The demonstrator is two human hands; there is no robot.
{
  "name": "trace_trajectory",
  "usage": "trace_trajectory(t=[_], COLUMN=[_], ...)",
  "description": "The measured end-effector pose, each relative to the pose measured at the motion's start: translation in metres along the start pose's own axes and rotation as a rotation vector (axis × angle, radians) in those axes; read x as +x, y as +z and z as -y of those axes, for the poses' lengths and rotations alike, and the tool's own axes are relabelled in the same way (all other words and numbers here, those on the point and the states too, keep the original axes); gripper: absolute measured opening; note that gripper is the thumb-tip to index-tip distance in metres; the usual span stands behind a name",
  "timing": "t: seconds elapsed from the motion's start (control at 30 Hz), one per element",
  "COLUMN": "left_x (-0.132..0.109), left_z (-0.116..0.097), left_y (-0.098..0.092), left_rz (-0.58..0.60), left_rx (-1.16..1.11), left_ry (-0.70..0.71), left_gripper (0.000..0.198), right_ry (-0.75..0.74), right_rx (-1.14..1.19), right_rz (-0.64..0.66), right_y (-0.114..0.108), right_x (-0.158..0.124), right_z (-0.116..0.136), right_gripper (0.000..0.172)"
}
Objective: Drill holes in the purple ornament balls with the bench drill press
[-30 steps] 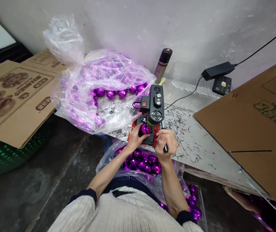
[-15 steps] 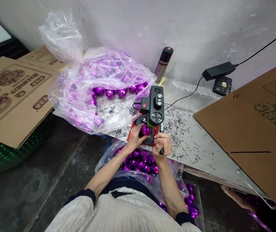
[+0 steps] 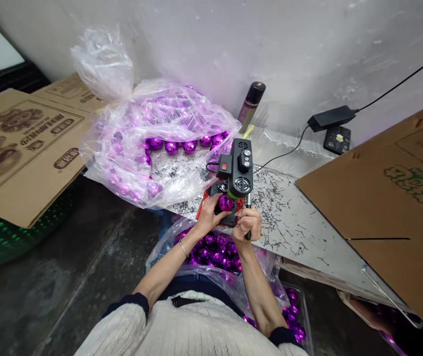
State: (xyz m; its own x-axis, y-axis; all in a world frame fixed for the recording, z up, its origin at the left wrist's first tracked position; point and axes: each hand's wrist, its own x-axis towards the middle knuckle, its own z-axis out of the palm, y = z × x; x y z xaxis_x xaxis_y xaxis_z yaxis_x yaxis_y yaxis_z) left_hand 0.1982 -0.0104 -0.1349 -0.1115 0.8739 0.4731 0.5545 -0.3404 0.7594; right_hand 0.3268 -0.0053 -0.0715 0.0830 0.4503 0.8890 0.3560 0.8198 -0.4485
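A small black bench drill press (image 3: 241, 170) stands on the table on a red and black base. Under its head sits a shiny purple faceted ball (image 3: 225, 203). My left hand (image 3: 209, 213) grips this ball from the left, with thumb and fingers around its near side. My right hand (image 3: 247, 224) is wrapped around the black-ended lever on the machine's right side. Against my lap, an open plastic bag (image 3: 181, 267) holds many more purple balls (image 3: 216, 255).
A clear bag (image 3: 181, 121) of purple balls lies on the left of the table (image 3: 304, 235), where dark shavings are scattered. A spray can (image 3: 251, 106) and power adapter (image 3: 332, 118) stand behind. Cardboard boxes (image 3: 382, 198) flank the right, cardboard (image 3: 29, 148) the left.
The whole view has shifted slightly as my head moved. Both hands keep their holds on the ball and the lever.
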Motion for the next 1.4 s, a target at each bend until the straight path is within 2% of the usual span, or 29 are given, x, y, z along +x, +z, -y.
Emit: trace_trajectory(t=[0.13, 0.3, 0.37, 0.47, 0.53, 0.6, 0.7, 0.77, 0.83, 0.9, 0.93, 1.0, 1.07, 1.1, 1.17, 1.27, 1.4], left_x=[0.002, 0.003, -0.006, -0.04, -0.072, -0.104, -0.133, -0.132, -0.11, -0.065, -0.035, 0.035, 0.106, 0.137, 0.184, 0.217, 0.218], left_z=[0.0, -0.004, -0.009, -0.016, -0.015, -0.01, -0.002, -0.003, -0.009, -0.014, -0.014, -0.006, 0.012, 0.023, 0.045, 0.068, 0.076], left_y=[0.001, 0.001, -0.006, -0.023, -0.033, -0.038, -0.034, -0.032, -0.039, -0.058, -0.072, -0.104, -0.134, -0.146, -0.161, -0.162, -0.151], left_rz=[0.014, -0.011, -0.058, -0.079, 0.026, 0.212, 0.437, 0.454, 0.369, 0.218, 0.131, -0.1, -0.262, -0.291, -0.253, -0.186, -0.168], left_rx=[-0.014, -0.028, -0.002, 0.053, 0.085, 0.159, 0.357, 0.394, 0.308, 0.214, 0.217, 0.29, 0.404, 0.463, 0.496, 0.454, 0.383], left_ry=[-0.019, -0.027, -0.008, 0.089, 0.217, 0.287, 0.16, 0.1, 0.169, 0.255, 0.236, 0.013, -0.346, -0.53, -0.83, -0.931, -0.909], left_gripper=[0.06, 0.066, 0.068, 0.078, 0.085, 0.085, 0.086, 0.088, 0.064, 0.03, 0.028, 0.035, 0.03, 0.032, 0.042, 0.044, 0.039], right_ry=[-0.076, 0.027, 0.085, 0.134, 0.125, 0.113, 0.114, 0.11, 0.095, 0.085, 0.085, 0.093, 0.097, 0.098, 0.096, 0.103, 0.107], right_rx=[0.006, 0.014, 0.004, 0.009, 0.019, 0.022, 0.011, 0.011, 0.014, 0.016, 0.015, 0.015, 0.012, 0.012, 0.012, 0.007, -0.013], right_rz=[0.056, 0.045, 0.061, 0.087, 0.089, 0.083, 0.085, 0.094, 0.097, 0.087, 0.08, 0.066, 0.064, 0.064, 0.069, 0.074, 0.096], right_y=[-0.002, -0.009, -0.012, -0.013, -0.013, -0.013, -0.013, -0.014, -0.014, -0.014, -0.013, -0.012, -0.012, -0.012, -0.012, -0.013, -0.015], right_x=[0.0, 0.031, 0.049, 0.063, 0.061, 0.054, 0.042, 0.039, 0.039, 0.04, 0.041, 0.041, 0.04, 0.04, 0.038, 0.037, 0.036], right_z=[-0.003, 0.015, 0.026, 0.038, 0.039, 0.037, 0.033, 0.03, 0.029, 0.03, 0.03, 0.031, 0.032, 0.032, 0.031, 0.03, 0.03], right_gripper=[0.03, 0.032, 0.032, 0.031, 0.031, 0.031, 0.03, 0.03, 0.029, 0.029, 0.029, 0.028, 0.028, 0.028, 0.028, 0.026, 0.027])
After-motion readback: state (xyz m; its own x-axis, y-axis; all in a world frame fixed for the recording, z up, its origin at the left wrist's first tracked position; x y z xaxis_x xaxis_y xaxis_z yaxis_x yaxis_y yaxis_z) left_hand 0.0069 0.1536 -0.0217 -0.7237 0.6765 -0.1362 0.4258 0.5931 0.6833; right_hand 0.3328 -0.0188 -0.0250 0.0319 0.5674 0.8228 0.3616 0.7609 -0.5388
